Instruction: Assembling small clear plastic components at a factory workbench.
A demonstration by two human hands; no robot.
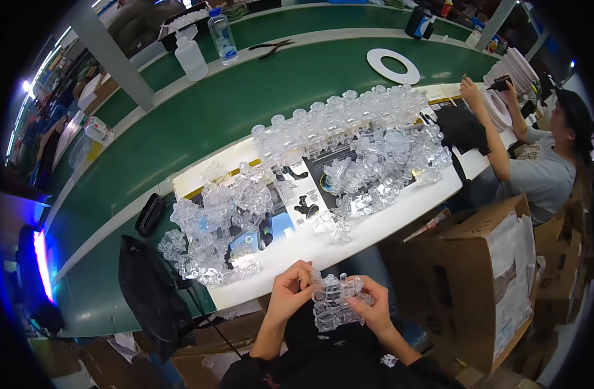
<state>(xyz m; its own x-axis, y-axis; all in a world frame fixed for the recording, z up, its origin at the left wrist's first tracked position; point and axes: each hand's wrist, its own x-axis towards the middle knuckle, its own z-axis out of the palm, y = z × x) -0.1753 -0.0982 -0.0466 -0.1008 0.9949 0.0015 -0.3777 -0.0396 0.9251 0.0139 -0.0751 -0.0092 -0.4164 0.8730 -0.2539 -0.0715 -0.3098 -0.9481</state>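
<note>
Between my two hands, close to my body, is a cluster of clear moulded plastic parts (334, 310) with rounded knobs. My left hand (290, 290) pinches its upper left edge, fingers bent. My right hand (375, 306) grips its right side with the thumb across the front. On the white table (297, 249) just beyond lies a loose heap of similar clear parts (222, 207) at the left. A second heap of clear parts (388, 162) spreads at the right. Behind it, more clear parts (339, 120) stand lined up in a long row. A few small clear pieces (332, 227) lie near the front edge.
Cardboard boxes (452, 285) stand at my right, by the table. A black bag (148, 292) hangs at the left. On the green bench (245, 97) are bottles (191, 59), pliers (271, 47) and a white ring (393, 66). A co-worker (537, 162) sits at the far right, hands raised.
</note>
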